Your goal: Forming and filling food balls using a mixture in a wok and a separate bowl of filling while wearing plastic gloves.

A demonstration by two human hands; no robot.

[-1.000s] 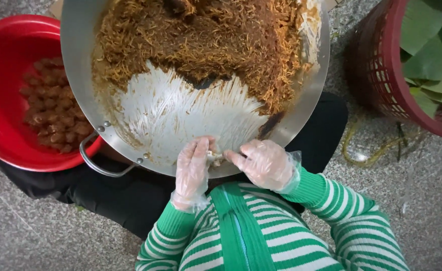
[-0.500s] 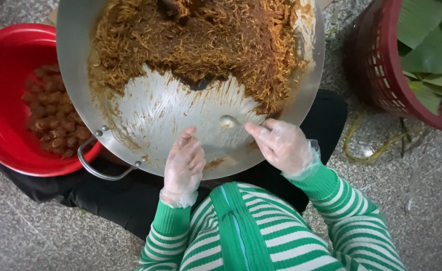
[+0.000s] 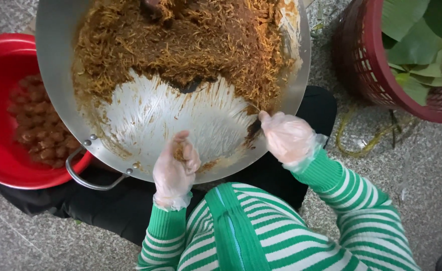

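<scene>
A: Down on the speckled stone floor (image 3: 431,200), what sits in front of you?

B: A big metal wok (image 3: 181,125) rests across my lap, its far half heaped with brown shredded filling (image 3: 181,45), its near half scraped almost bare and streaked pale.

A: And the hands?

B: Both wear thin clear gloves. My left hand (image 3: 175,168) hovers over the near rim, fingers curled shut around a small lump of filling (image 3: 180,150). My right hand (image 3: 287,136) is at the right inner wall, fingertips pressed at the edge of the heap; whether it pinches anything there I cannot tell.

A: Edges?

B: The wok's loop handle (image 3: 88,175) juts out at the lower left, overlapping the red basin (image 3: 0,170), which holds brown rolled balls (image 3: 38,130). At the upper right, a red slatted basket (image 3: 366,65) of green leaves (image 3: 416,45) stands just apart from the wok's rim.

A: Room to move?

B: Bare metal lies between my hands, open floor to the right of my striped sleeve (image 3: 361,216).
</scene>
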